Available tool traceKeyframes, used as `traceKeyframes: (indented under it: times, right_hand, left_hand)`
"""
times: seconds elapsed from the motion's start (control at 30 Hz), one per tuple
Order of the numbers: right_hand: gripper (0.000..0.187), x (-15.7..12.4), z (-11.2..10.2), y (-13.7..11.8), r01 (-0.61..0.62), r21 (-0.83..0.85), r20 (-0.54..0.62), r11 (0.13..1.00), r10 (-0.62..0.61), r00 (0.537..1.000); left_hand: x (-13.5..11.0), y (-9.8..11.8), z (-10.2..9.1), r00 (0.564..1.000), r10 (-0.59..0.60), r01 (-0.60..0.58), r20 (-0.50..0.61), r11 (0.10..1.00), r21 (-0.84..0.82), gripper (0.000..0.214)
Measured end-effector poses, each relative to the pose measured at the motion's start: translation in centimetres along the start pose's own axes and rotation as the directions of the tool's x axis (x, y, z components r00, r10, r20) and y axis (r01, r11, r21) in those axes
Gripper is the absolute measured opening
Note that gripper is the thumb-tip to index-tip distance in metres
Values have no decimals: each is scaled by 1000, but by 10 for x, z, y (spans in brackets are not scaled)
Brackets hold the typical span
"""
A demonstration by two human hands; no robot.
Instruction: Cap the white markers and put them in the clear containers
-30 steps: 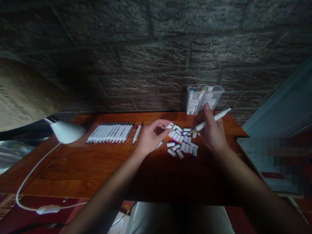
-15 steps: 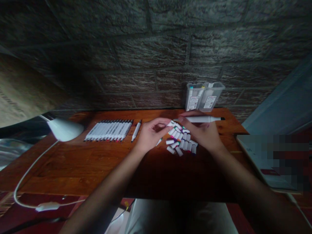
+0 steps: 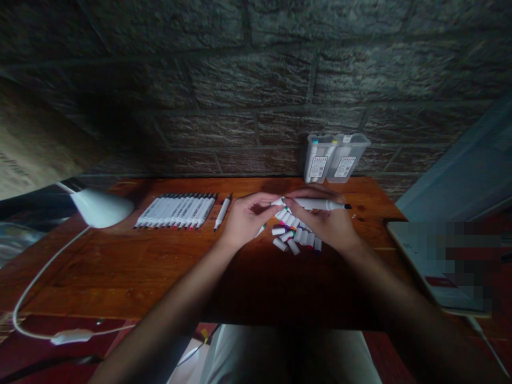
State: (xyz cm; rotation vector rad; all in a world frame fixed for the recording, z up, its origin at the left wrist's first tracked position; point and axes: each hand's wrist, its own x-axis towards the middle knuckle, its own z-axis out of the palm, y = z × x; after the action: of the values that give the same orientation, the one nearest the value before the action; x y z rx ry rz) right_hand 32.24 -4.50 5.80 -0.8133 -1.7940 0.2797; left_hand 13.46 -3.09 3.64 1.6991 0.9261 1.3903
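Observation:
My left hand (image 3: 248,218) pinches a white marker cap (image 3: 277,202) between thumb and fingers. My right hand (image 3: 326,218) is closed on a white marker (image 3: 316,204), which lies sideways with its dark tip pointing right. The marker's left end meets the cap, or nearly does; the fingers hide the exact contact. Beneath both hands lies a loose pile of white caps (image 3: 294,234) with coloured ends. Left of my left hand, a single uncapped marker (image 3: 222,212) lies apart from a neat row of uncapped markers (image 3: 176,210).
Two clear plastic cases (image 3: 347,160) stand at the back right against the stone wall (image 3: 276,122). A white lamp base (image 3: 102,208) with its cable occupies the left of the wooden table (image 3: 160,272). At the right edge rests a pale laptop-like device (image 3: 416,256), partly pixelated.
My right hand has brought the marker leftward and slightly down, its left end now at the cap in my left hand. My left hand stays almost in place.

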Motion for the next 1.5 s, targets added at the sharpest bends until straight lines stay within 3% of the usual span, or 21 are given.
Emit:
traceKeyframes:
  times: [0.07, 0.17, 0.27, 0.37, 0.53, 0.7, 0.93, 1.1, 1.33, 1.5]
  right_hand:
    - [8, 0, -2, -3, 33, -29, -12, 999, -33, 999]
    - [10, 2, -9, 1, 25, -87, -124, 996, -35, 992]
    - [9, 5, -20, 14, -62, -96, -230, 994, 38, 972]
    - [11, 6, -23, 23, -161, 20, -275, 987, 160, 948]
    - [14, 8, -13, 8, -238, 224, -240, 945, 290, 927]
    - [18, 5, -9, -6, -267, 304, -142, 914, 321, 936]
    - [13, 0, -6, -5, -111, 109, -117, 988, 123, 985]
    - [10, 1, -5, -7, 34, -2, -115, 999, -34, 993]
    - [10, -2, -1, -7, 147, -55, -30, 988, -149, 988]
    - [14, -1, -3, -7, 161, -136, -84, 978, -173, 981]
  left_hand:
    - [0, 1, 0, 1000, -14, 14, -11, 1000, -16, 24]
    - [1, 5, 1, 999, -38, 36, -31, 997, -66, 26]
    - [2, 9, 2, 997, -58, 52, -59, 994, -98, 27]
    - [3, 10, 1, 996, -46, 37, -76, 993, -114, 26]
    - [3, 10, 0, 997, -45, 37, -66, 992, -121, 28]
    - [2, 11, 1, 996, -72, 64, -55, 989, -132, 30]
    - [2, 5, 0, 1000, -11, 14, 26, 991, -130, 25]
    - [4, 1, -2, 997, 43, -37, 62, 994, -104, 27]
    - [2, -3, -2, 994, 81, -79, 71, 996, -32, 25]
    - [2, -3, -2, 995, 70, -68, 67, 997, -36, 26]
